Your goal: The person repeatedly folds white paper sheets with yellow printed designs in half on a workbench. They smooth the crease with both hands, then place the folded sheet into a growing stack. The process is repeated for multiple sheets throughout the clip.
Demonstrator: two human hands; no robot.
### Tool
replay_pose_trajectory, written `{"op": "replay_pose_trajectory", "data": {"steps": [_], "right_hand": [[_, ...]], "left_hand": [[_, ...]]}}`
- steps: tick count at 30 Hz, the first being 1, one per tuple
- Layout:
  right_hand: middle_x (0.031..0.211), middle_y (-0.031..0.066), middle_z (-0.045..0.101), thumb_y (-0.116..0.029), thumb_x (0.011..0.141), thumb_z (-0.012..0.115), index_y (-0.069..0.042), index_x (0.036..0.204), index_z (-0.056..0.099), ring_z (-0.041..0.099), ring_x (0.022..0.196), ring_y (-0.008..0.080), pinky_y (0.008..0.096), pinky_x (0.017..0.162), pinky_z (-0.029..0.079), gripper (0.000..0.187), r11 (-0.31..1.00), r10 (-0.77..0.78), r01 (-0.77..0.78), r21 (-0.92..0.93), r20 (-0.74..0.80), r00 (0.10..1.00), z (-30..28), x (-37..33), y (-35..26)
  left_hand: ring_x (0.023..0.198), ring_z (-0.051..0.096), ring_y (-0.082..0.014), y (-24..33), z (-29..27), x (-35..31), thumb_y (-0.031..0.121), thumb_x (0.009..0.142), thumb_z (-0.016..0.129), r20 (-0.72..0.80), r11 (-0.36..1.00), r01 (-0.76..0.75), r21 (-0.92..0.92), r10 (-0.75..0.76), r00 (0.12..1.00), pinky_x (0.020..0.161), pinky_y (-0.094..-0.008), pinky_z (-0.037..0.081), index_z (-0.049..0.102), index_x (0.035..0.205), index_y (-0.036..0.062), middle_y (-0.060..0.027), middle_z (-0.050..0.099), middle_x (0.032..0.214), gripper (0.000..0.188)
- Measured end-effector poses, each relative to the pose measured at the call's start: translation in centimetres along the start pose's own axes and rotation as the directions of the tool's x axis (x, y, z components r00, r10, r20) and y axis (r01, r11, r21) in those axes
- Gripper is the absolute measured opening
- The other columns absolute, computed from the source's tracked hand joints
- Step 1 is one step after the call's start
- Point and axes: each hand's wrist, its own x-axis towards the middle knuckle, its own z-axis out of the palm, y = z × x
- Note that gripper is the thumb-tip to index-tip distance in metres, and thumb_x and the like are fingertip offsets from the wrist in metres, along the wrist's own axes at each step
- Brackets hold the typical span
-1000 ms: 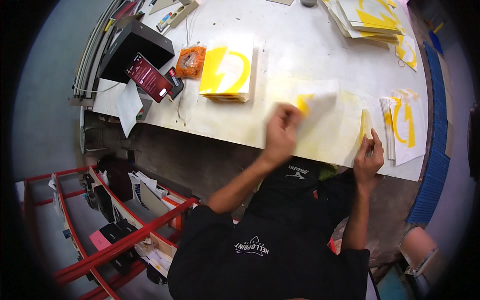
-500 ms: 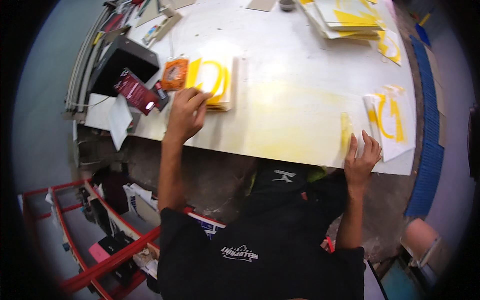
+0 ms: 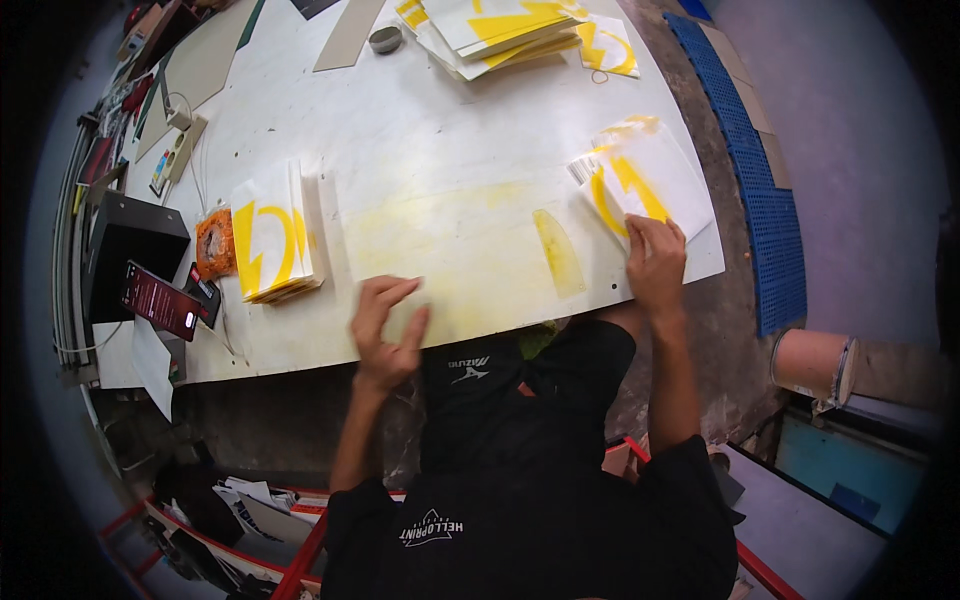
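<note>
My right hand (image 3: 657, 262) is at the near edge of a small pile of flat white paper pieces with yellow print (image 3: 660, 180). Its fingertips close on the edge of the top piece. My left hand (image 3: 388, 335) hovers over the near table edge, thumb and fingers apart, holding nothing. Further left, a neat stack of similar white-and-yellow pieces (image 3: 275, 235) stands beside an orange packet (image 3: 214, 245). Between the two piles a yellow translucent strip (image 3: 557, 253) lies on the white table (image 3: 450, 150), whose surface is stained yellow there.
A larger white-and-yellow stack (image 3: 500, 30) lies at the far side, near a small grey round container (image 3: 385, 40). At left a phone (image 3: 160, 300) leans by a black box (image 3: 130, 245). Blue plastic matting (image 3: 745, 170) runs along the floor at right.
My left hand has left the left stack and moved right, its fingers now apart. My right hand has moved from beside the strip onto the right pile. The view has shifted toward the right.
</note>
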Motion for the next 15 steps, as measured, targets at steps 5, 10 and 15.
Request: {"op": "replay_pose_trajectory", "data": {"steps": [5, 10, 15], "right_hand": [[0.123, 0.0127, 0.072, -0.003, 0.089, 0.065, -0.003, 0.120, 0.069, 0.067, 0.122, 0.0302, 0.0568, 0.118, 0.037, 0.032, 0.870, -0.493, 0.491, 0.053, 0.126, 0.861, 1.5, -4.2, -8.5], [0.128, 0.0170, 0.070, 0.000, 0.094, 0.069, 0.002, 0.126, 0.064, 0.068, 0.118, 0.0289, 0.0455, 0.110, 0.046, 0.033, 0.920, -0.226, 0.205, 0.335, 0.025, 0.974, 2.5, -5.4, -11.8], [0.102, 0.0107, 0.074, -0.008, 0.100, 0.072, 0.007, 0.115, 0.067, 0.068, 0.089, 0.0096, 0.0241, 0.080, 0.054, 0.022, 0.317, 0.365, -0.458, 0.830, 0.339, 0.867, 4.8, -4.6, -9.9]], "left_hand": [[0.106, 0.068, -0.0180, 1.7, 6.2, 2.6, 0.015, 0.102, 0.066, 0.255, 0.469, 0.459, -0.755, -0.434, 0.864, 0.091, -0.0338, 0.054, 0.063, 0.130, -0.0051, -0.0128, 0.072, 0.116, 0.035], [0.089, 0.066, -0.0090, -1.4, 5.4, 1.2, 0.014, 0.107, 0.061, 0.199, 0.570, 0.540, -0.619, -0.552, 0.810, 0.080, -0.0251, 0.053, 0.067, 0.125, -0.0050, -0.0049, 0.074, 0.105, 0.027], [0.093, 0.068, -0.0118, -0.5, 3.2, -0.6, 0.014, 0.109, 0.056, 0.136, 0.491, 0.449, -0.747, -0.548, 0.825, 0.084, -0.0273, 0.054, 0.068, 0.122, -0.0054, -0.0070, 0.074, 0.106, 0.026]]}}
